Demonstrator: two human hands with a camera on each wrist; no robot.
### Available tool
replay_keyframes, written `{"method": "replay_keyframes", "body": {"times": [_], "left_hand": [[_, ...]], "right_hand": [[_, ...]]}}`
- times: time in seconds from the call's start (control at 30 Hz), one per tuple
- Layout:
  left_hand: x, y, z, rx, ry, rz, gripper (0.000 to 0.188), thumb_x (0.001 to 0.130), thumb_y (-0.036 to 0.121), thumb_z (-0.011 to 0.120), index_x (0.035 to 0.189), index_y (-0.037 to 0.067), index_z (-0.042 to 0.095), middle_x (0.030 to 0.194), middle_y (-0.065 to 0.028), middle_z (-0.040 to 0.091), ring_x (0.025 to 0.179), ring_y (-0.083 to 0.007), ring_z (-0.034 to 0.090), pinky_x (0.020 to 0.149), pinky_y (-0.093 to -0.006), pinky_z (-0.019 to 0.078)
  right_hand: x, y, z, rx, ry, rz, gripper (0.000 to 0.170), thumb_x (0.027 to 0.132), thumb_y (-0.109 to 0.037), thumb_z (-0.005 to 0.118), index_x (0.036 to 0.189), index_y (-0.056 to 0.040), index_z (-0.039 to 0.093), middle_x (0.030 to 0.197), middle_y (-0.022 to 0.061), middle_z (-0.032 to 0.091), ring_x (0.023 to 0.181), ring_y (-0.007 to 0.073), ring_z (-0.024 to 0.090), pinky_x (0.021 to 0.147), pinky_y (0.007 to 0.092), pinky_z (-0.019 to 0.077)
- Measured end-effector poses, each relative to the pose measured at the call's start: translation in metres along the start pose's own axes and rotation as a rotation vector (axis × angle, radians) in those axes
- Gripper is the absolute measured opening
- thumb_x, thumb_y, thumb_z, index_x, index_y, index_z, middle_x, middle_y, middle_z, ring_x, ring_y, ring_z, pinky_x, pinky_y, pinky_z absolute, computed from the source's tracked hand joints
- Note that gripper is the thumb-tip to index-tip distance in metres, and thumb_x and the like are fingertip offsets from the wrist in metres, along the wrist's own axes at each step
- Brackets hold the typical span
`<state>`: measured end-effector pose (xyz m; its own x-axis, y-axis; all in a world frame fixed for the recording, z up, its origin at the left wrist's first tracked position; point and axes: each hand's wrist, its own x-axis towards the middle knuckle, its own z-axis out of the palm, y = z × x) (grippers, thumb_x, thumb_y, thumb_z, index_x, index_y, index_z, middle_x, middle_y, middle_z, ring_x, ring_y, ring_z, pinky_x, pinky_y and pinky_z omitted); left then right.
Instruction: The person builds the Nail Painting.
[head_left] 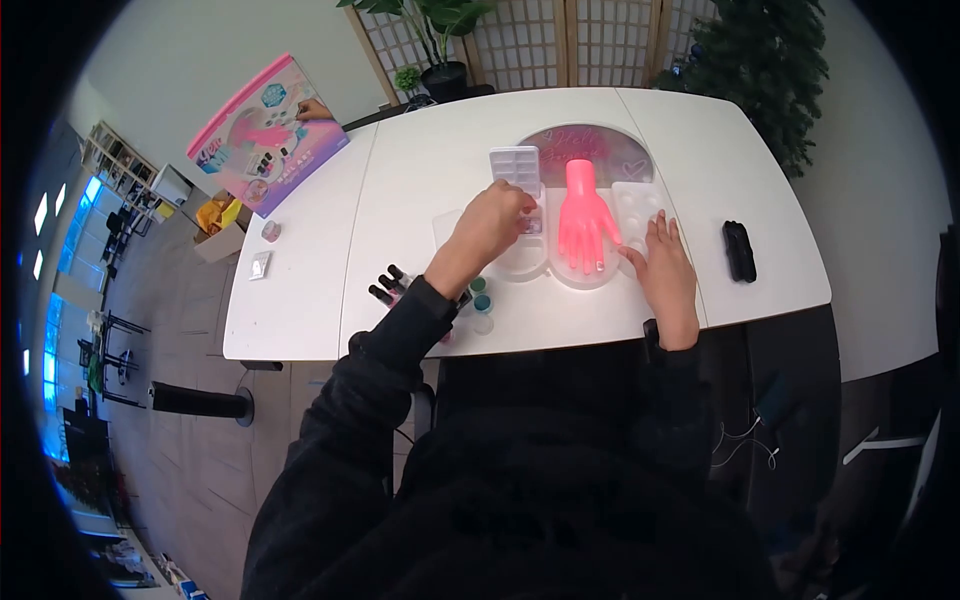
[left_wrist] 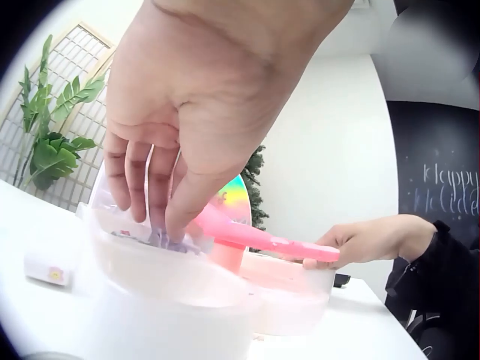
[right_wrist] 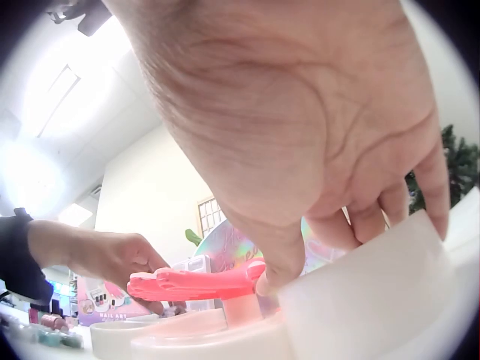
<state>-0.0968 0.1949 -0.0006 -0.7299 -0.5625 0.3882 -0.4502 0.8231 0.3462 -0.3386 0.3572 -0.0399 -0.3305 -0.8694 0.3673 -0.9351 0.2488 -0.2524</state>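
Observation:
My left hand [head_left: 488, 225] reaches down into a clear compartment case [head_left: 534, 222] on the left of a white nail station. The case's divided lid [head_left: 515, 165] stands raised behind it. In the left wrist view, thumb and fingers [left_wrist: 178, 214] dip among small purplish bits inside; I cannot tell whether they pinch one. A bright pink model hand [head_left: 583, 225] lies palm-down at the station's middle, with a small decoration on one nail [head_left: 600, 266]. My right hand [head_left: 668, 280] rests spread over the right-hand tray [head_left: 630, 198], its thumb close beside the pink fingers.
Black-capped polish bottles [head_left: 385, 290] and little pots [head_left: 483, 302] are near my left forearm. A nail art box [head_left: 265, 135] stands at the back left, with a small jar [head_left: 271, 231] and a white packet [head_left: 260, 265] before it. A black case [head_left: 739, 251] lies at right.

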Motion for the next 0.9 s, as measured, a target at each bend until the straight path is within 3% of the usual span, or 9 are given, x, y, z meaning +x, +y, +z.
{"method": "replay_keyframes", "body": {"times": [0.17, 0.43, 0.5, 0.57, 0.7, 0.77, 0.9], "left_hand": [[-0.003, 0.009, -0.007, 0.181, 0.050, 0.007, 0.019, 0.078, 0.000, 0.074, 0.097, 0.000, 0.076, 0.105, -0.0148, 0.074, 0.102, -0.0347, 0.064, 0.091, -0.0413, 0.0535], [-0.017, 0.011, -0.010, 0.252, -0.198, -0.103, 0.021, 0.082, 0.002, 0.072, 0.102, 0.004, 0.077, 0.108, -0.0092, 0.074, 0.110, -0.0314, 0.060, 0.095, -0.0457, 0.0495], [-0.019, 0.009, -0.021, 0.180, -0.201, -0.130, 0.020, 0.085, 0.004, 0.071, 0.104, 0.004, 0.076, 0.109, -0.0085, 0.073, 0.116, -0.0302, 0.058, 0.099, -0.0470, 0.0467], [-0.024, 0.002, -0.029, 0.076, -0.196, -0.043, 0.021, 0.085, 0.004, 0.071, 0.105, 0.002, 0.075, 0.110, -0.0104, 0.072, 0.114, -0.0311, 0.061, 0.097, -0.0447, 0.0490], [-0.042, -0.008, -0.061, -0.094, -0.079, -0.037, 0.021, 0.086, 0.004, 0.071, 0.106, 0.001, 0.074, 0.107, -0.0135, 0.071, 0.110, -0.0323, 0.064, 0.093, -0.0423, 0.0524], [-0.057, -0.005, -0.079, 0.052, -0.187, -0.229, 0.022, 0.083, 0.005, 0.074, 0.105, 0.000, 0.074, 0.104, -0.0157, 0.071, 0.105, -0.0337, 0.067, 0.087, -0.0416, 0.0551], [-0.100, -0.003, -0.074, 0.264, -0.296, -0.273, 0.022, 0.080, 0.007, 0.077, 0.101, 0.001, 0.074, 0.100, -0.0156, 0.072, 0.104, -0.0334, 0.066, 0.085, -0.0429, 0.0559]], "right_hand": [[-0.002, 0.001, -0.001, 0.005, 0.009, 0.006, 0.074, 0.094, -0.046, 0.068, 0.140, 0.0099, 0.054, 0.152, 0.0250, 0.049, 0.144, 0.0387, 0.044, 0.102, 0.0426, 0.0528], [0.001, 0.004, 0.001, -0.024, -0.034, -0.008, 0.073, 0.095, -0.048, 0.066, 0.142, 0.0071, 0.053, 0.154, 0.0233, 0.047, 0.144, 0.0387, 0.044, 0.107, 0.0432, 0.0499], [0.002, 0.004, 0.000, -0.019, -0.038, -0.035, 0.073, 0.096, -0.048, 0.066, 0.142, 0.0072, 0.053, 0.155, 0.0235, 0.047, 0.145, 0.0391, 0.043, 0.107, 0.0439, 0.0500], [0.001, 0.003, -0.004, -0.005, -0.069, -0.003, 0.072, 0.096, -0.047, 0.066, 0.142, 0.0073, 0.053, 0.155, 0.0234, 0.047, 0.145, 0.0396, 0.043, 0.106, 0.0446, 0.0501], [-0.001, 0.004, -0.003, -0.034, -0.071, -0.011, 0.071, 0.097, -0.047, 0.065, 0.143, 0.0069, 0.052, 0.156, 0.0231, 0.045, 0.146, 0.0393, 0.042, 0.107, 0.0449, 0.0499], [0.000, 0.002, -0.006, -0.021, -0.085, 0.004, 0.071, 0.097, -0.046, 0.065, 0.143, 0.0064, 0.052, 0.157, 0.0223, 0.044, 0.146, 0.0388, 0.041, 0.107, 0.0454, 0.0494], [0.001, 0.008, 0.000, -0.037, -0.075, -0.015, 0.071, 0.097, -0.046, 0.064, 0.144, 0.0059, 0.052, 0.158, 0.0213, 0.043, 0.147, 0.0380, 0.040, 0.108, 0.0454, 0.0490]]}}
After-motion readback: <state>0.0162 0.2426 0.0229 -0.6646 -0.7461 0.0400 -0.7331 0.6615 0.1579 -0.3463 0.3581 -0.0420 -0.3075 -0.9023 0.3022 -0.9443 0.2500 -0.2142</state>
